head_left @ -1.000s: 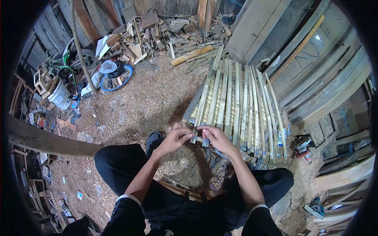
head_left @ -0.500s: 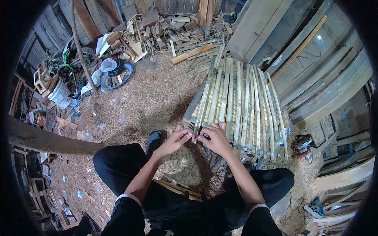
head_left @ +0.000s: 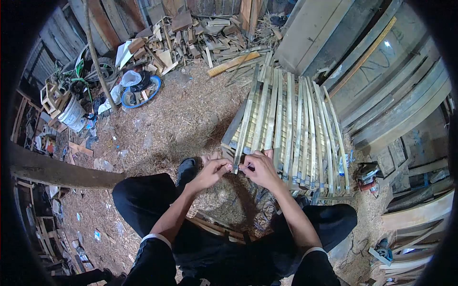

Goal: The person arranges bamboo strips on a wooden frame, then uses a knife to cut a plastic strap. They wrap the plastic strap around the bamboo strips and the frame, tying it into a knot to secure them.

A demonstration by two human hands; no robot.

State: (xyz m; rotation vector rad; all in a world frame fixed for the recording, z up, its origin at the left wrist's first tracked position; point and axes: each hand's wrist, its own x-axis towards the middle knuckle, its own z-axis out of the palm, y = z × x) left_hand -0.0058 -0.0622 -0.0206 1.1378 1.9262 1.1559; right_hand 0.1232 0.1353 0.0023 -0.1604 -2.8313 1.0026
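A stack of long pale wooden strips (head_left: pixel 298 128) lies before me in rows, over a layer of shorter pieces. At the near end of its leftmost strip (head_left: pixel 245 128) are both my hands. My left hand (head_left: pixel 213 172) is on the strip's left side, thumb and fingertips pinched together. From the right, my right hand (head_left: pixel 260 169) has its fingers curled and pressed together beside the same end. Whatever is between the fingertips of either hand is too small to make out.
Scrap wood (head_left: pixel 200 38) is piled along the back wall. A blue basin (head_left: pixel 155 88) and a white bucket (head_left: pixel 74 114) stand at the back left. Boards (head_left: pixel 315 33) lean at the right. A beam (head_left: pixel 62 170) juts in from the left. A red tool (head_left: pixel 368 180) lies right of the stack.
Both hands have shifted very slightly at the strip's end, and the fingertips show a little farther apart. The stack has not visibly moved.
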